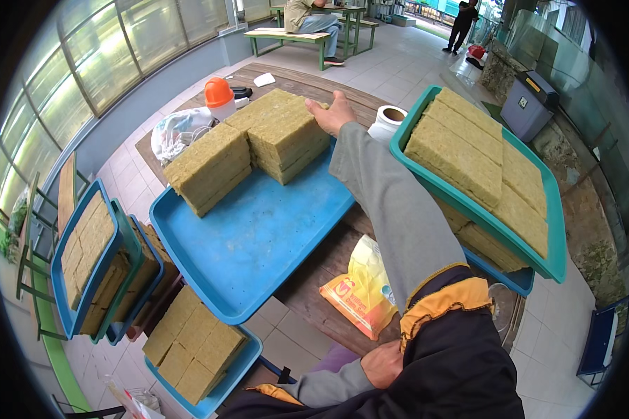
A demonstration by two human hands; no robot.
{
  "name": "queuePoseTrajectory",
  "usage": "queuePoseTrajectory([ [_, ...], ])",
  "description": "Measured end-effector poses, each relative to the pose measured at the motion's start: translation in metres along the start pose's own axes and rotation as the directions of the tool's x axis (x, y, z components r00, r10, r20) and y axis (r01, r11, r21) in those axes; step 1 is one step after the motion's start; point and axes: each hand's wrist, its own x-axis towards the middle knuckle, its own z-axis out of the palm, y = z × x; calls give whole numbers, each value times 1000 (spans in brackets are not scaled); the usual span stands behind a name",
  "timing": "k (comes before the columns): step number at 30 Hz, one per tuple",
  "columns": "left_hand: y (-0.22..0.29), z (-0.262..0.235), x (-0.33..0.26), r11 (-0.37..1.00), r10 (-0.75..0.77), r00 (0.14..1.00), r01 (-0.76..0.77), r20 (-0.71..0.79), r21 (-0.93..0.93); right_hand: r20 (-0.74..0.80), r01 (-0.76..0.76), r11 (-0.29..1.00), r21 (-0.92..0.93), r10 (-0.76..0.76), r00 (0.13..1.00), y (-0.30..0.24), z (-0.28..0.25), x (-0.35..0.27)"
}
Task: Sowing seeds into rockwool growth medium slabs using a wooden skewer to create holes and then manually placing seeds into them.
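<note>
- Your right hand (pixel 333 114) was at the upper middle of the frame, reaching up from the lower right, at the far right corner of the right block pile (pixel 290 148).
- Its thumb and a finger stood apart, the thumb by the pile's top edge; you could not tell from this view whether it was gripping.
- That pile lay just left of and below the hand, on the far part of the blue tray (pixel 258 230).
- The left block pile (pixel 210 167) met it at a corner, toward the left of the frame and farther from your hand.
- Your left hand (pixel 383 364) was at the bottom middle, well apart from both piles and partly covered by your right sleeve (pixel 447 300); its fingers were hidden, so you could not tell its state.
- Above the left hand lay a yellow and orange packet (pixel 360 297) on the wooden table (pixel 297 293).
- A white roll (pixel 384 127) stood just right of your right hand, beside the green tray (pixel 399 145) of blocks at the right.
- An orange-capped bottle (pixel 219 98) stood at the upper left, near a plastic bag (pixel 175 131).
</note>
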Motion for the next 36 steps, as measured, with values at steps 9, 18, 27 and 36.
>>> queuePoseTrajectory([
  [9,5,-8,3,992,-36,997,28,-68,-123,-118,106,989,-107,-119,986,-16,15,-6],
  [18,31,-70,33,994,-72,980,55,-184,-93,-293,192,903,385,-77,953,-20,-18,-51],
  [27,37,-79,54,983,2,983,31,-183,182,-324,593,801,-84,-585,744,-14,-155,-232],
  [36,32,-72,56,973,1,966,58,-260,223,-399,69,851,520,170,901,86,-236,-471],
])
